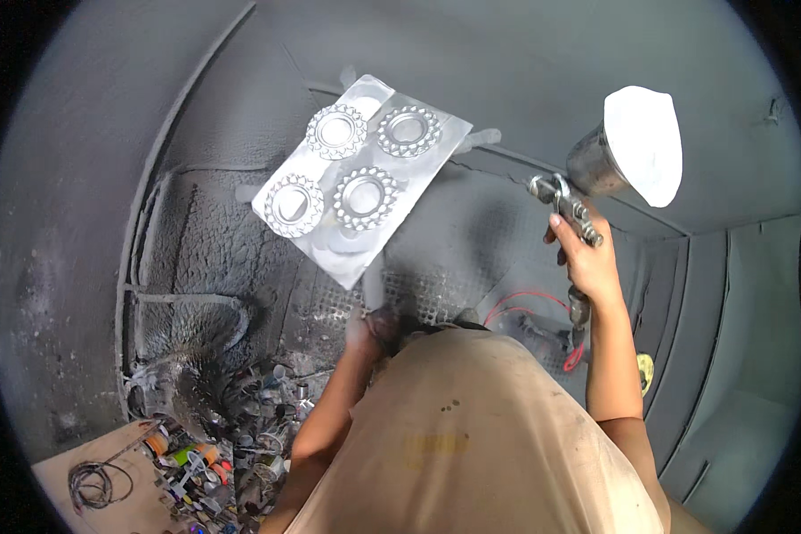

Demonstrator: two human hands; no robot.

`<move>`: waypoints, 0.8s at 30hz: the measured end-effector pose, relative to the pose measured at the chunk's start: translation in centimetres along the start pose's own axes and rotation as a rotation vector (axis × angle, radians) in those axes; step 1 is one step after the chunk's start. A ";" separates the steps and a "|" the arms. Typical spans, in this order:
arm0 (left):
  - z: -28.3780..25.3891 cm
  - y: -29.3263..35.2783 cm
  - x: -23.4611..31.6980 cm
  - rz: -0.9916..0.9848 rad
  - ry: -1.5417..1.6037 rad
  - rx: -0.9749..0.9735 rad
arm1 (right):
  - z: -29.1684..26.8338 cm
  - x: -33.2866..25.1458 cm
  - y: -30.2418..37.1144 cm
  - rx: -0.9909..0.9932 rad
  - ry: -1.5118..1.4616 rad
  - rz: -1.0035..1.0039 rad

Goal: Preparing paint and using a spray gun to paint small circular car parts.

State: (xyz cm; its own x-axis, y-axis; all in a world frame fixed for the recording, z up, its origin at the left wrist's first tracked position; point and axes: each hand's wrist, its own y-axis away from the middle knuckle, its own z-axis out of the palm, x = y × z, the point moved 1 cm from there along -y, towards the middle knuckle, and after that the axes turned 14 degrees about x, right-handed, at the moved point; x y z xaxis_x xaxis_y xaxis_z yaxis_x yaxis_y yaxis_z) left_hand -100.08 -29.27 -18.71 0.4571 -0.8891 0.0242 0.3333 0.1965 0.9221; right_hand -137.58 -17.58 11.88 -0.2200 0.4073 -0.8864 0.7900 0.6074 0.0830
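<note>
The person's right hand (pixel 590 260), at about three o'clock from the picture's centre, is clenched around the grip of a metal spray gun (pixel 568 206), which points up and to the left. On top of the gun sits a metal cup (pixel 598 162) with a white cover (pixel 643 142), at about two o'clock. Below this hand a red hose (pixel 527 301) loops down behind the forearm. The left hand (pixel 372 327), close to the centre and slightly below it, is paint-coated and closed around the lower end of a thin handle (pixel 373 283); the fingers are blurred, so the exact grip cannot be told. The handle rises to a flat silver board (pixel 436 142), tilted like a diamond, at about twelve o'clock. On the board lie four round silver rosettes with scalloped edges and hollow centres: two on the upper side (pixel 336 131) (pixel 408 131) and two on the lower side (pixel 295 204) (pixel 365 197), set just beside one another. Behind the board is a grey spray booth wall (pixel 507 62), thickly crusted with paint, and a perforated grate (pixel 436 294) at the centre. At about seven o'clock a clutter of small parts (pixel 240 427) and a coil of wire (pixel 93 481) rest on a brown board (pixel 125 512). The person's beige shirt (pixel 481 436) fills the six o'clock area.
</note>
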 end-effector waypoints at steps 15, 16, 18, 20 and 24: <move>-5.1 1.9 12.5 0.452 0.389 0.385 | 6.2 -4.7 -2.4 -0.056 0.028 -0.104; -8.0 0.4 12.7 0.466 0.408 0.385 | 6.9 -5.4 -2.5 -0.007 -0.008 -0.175; -16.6 -2.0 12.7 0.412 0.160 -0.717 | 9.0 -7.2 -2.3 -0.112 -0.031 -0.167; -6.8 -1.1 7.0 0.446 0.030 0.134 | 8.0 -5.6 -1.8 -0.107 0.020 -0.092; -2.7 3.5 0.5 0.397 -0.154 0.400 | 9.0 -7.9 0.6 -0.211 -0.150 -0.066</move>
State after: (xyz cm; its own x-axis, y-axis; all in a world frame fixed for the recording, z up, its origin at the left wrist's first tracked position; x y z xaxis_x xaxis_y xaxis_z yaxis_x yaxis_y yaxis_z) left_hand -96.40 -27.93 -16.49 0.3483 -0.8350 0.4259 -0.1902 0.3820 0.9044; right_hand -130.18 -26.54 14.78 -0.1671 0.2659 -0.9494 0.6363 0.7647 0.1022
